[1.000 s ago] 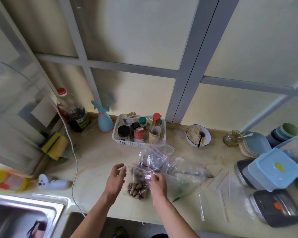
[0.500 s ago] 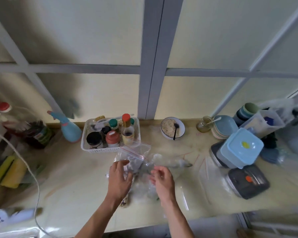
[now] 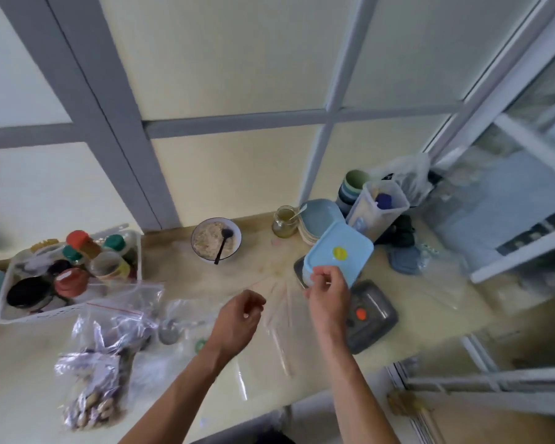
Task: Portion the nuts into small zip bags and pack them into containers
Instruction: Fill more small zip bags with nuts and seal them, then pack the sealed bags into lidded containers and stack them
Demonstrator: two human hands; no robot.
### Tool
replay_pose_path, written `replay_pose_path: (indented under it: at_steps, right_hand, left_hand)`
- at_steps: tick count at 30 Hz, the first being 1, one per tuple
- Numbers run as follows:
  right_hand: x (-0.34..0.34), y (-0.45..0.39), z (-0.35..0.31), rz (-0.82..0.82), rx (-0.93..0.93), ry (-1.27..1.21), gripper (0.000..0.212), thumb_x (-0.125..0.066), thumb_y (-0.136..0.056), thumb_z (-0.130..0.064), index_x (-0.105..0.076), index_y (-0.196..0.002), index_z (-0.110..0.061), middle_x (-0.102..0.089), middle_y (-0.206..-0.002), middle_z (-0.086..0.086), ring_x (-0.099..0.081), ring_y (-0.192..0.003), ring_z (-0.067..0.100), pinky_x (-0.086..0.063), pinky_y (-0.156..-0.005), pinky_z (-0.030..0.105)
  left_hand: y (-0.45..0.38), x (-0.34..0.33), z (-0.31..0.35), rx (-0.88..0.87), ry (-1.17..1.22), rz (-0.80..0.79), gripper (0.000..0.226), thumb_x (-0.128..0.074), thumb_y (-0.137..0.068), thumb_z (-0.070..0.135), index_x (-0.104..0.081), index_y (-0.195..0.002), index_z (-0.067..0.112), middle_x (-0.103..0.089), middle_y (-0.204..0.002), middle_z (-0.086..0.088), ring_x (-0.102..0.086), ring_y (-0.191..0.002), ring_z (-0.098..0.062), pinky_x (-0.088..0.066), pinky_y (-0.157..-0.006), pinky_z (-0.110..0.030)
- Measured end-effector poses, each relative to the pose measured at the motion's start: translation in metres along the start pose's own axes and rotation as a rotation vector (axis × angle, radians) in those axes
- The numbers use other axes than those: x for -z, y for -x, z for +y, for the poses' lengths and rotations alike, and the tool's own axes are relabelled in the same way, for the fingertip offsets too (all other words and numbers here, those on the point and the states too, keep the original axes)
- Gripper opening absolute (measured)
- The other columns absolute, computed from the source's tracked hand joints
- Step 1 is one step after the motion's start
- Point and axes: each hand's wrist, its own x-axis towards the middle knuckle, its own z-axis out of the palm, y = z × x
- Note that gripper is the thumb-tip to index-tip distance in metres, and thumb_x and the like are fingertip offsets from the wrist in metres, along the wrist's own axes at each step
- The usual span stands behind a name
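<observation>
Two hands reach out over the pale surface. The right hand is at the near edge of a light blue container with a yellow dot on its lid, and its fingers look curled at that edge, but it is too blurry to tell if they grip it. The left hand hangs in the air with loosely curled fingers and holds nothing. The blue container sits on top of a grey one, and another grey container with an orange dot lies just beside it. The bag of nuts lies far to the left, near the front edge. Empty zip bags with red strips lie flat between the hands. At the back stand a white basket full of jars and a bowl with a black spoon.
</observation>
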Motion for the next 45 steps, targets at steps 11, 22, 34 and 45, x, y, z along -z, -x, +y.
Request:
replay_pose_path:
  at_steps: [11, 22, 34, 45]
  right_hand:
    - [0.072, -0.144, 0.015, -0.008, 0.380, 0.454, 0.047, -0.070, -0.088, -0.017, -0.056, -0.132, -0.007, -0.061, -0.125, 0.013, -0.055, -0.117, 0.031, -0.047, -0.095, 0.042]
    - [0.068, -0.149, 0.010, -0.248, 0.200, 0.329, 0.030, -0.062, -0.096, -0.023, -0.057, -0.125, -0.015, -0.062, -0.116, 0.002, -0.059, -0.103, 0.020, -0.050, -0.082, 0.034]
    - [-0.121, 0.030, -0.053, -0.662, 0.320, 0.242, 0.023, -0.056, -0.092, -0.011, -0.064, -0.113, -0.016, -0.068, -0.109, 0.001, -0.062, -0.099, 0.022, -0.042, -0.077, 0.028]
    - [-0.290, 0.279, -0.068, -1.037, 0.355, 0.308, 0.030, -0.058, -0.093, -0.012, -0.063, -0.122, -0.014, -0.065, -0.122, 0.007, -0.059, -0.111, 0.026, -0.047, -0.096, 0.033]
  left_hand:
    - [-0.045, -0.101, 0.095, 0.263, 0.300, -0.067, 0.028, -0.057, -0.100, 0.041, -0.061, -0.100, 0.014, -0.075, -0.090, -0.002, -0.074, -0.082, -0.016, -0.059, -0.075, -0.036]
    - [-0.052, -0.097, 0.088, 0.240, 0.344, 0.275, 0.027, -0.061, -0.096, 0.029, -0.060, -0.081, 0.006, -0.062, -0.070, -0.003, -0.058, -0.063, -0.013, -0.052, -0.061, -0.042]
    - [0.047, 0.078, -0.034, 0.426, 0.430, 1.022, 0.028, -0.056, -0.095, 0.019, -0.049, -0.077, 0.000, -0.049, -0.069, -0.010, -0.044, -0.065, -0.020, -0.036, -0.057, -0.038]
    - [0.212, 0.212, -0.207, 0.777, 0.393, 1.271, 0.024, -0.049, -0.096, 0.022, -0.052, -0.080, 0.004, -0.058, -0.077, -0.011, -0.052, -0.071, -0.025, -0.036, -0.061, -0.037]
